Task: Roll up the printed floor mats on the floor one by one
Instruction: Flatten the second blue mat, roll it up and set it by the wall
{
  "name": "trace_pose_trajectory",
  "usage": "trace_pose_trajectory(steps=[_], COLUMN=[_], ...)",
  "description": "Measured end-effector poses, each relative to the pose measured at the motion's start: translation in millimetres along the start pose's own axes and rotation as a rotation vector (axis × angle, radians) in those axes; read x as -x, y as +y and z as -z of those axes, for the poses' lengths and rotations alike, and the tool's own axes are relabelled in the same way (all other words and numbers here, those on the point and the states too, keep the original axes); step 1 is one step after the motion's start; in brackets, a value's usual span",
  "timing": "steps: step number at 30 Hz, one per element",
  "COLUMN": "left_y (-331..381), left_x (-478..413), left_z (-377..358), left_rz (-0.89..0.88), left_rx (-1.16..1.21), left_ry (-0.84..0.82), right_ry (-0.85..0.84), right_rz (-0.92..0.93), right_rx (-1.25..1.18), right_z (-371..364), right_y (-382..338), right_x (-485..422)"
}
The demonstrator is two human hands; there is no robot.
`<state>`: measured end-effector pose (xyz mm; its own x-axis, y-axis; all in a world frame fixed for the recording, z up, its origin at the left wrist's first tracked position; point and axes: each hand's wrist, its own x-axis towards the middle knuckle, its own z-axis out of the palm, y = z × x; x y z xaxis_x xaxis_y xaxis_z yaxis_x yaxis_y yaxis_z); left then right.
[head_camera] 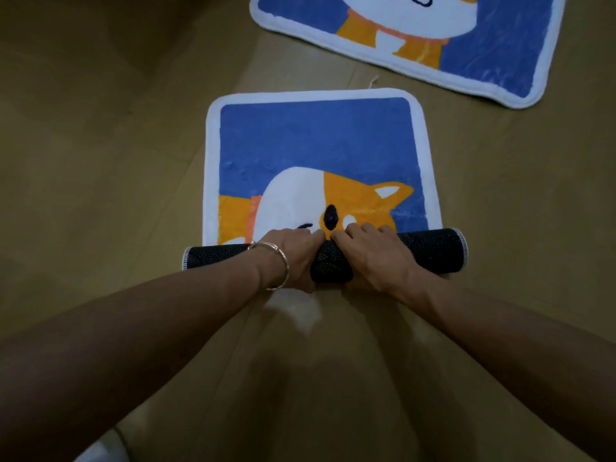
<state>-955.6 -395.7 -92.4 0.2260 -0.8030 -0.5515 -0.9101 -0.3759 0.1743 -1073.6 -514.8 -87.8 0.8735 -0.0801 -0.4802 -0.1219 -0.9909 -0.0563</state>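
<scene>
Two bare forearms reach out from the bottom edge, low over a brown floor [100, 161]. A thin bangle [281, 261] circles the left wrist.

The left hand [293, 258] and right hand [376, 258] sit side by side, nearly touching, at the middle of a dark roll [430, 250]. This roll is the wound-up near end of the near mat [316, 145], with its black dotted backing turned outward. The fingers of both hands curl over the top of the roll, tips pressed down where it meets the flat part. The thumbs are hidden underneath, so how far they wrap round cannot be told.

Beyond the hands, most of this mat lies flat on the floor. It is blue with a white border, and its orange-and-white dog's face is partly taken into the roll. A loose thread [371, 82] trails from its far edge.

Further off to the right, well apart, lies the far mat [483, 45], flat and cut off by the frame.

Likely trouble: with both hands at the centre, the ends of the roll go unguided. The right end already sits slightly ahead of the left, so the roll may wind crooked or slacken at its ends.

Count: two mats, one partly rolled and one unrolled; two hands; one bangle.
</scene>
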Motion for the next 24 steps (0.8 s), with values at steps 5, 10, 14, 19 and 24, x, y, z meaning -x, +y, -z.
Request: trace_pose_trajectory(steps=[5,10,14,19,24], left_y=[2,-5,-3,3,-8], left_x=[7,-9,-3,9,-6], left_z=[-11,11,8,-8,9], left_rz=[0.021,0.024,0.028,0.021,0.025], left_rx=[-0.05,0.128,0.209,-0.09,0.105], left_ry=[0.137,-0.089,-0.099,0.177,0.075], right_ry=[-0.351,-0.114,-0.004,-0.241,0.074], right_rz=[-0.002,-0.015,0.034,0.013,0.023], right_rx=[-0.275,-0.179,0.02,-0.253,-0.084], right_z=[29,17,2,25,13], right_y=[10,7,5,16,12], right_x=[-26,-12,-4,-27,-9])
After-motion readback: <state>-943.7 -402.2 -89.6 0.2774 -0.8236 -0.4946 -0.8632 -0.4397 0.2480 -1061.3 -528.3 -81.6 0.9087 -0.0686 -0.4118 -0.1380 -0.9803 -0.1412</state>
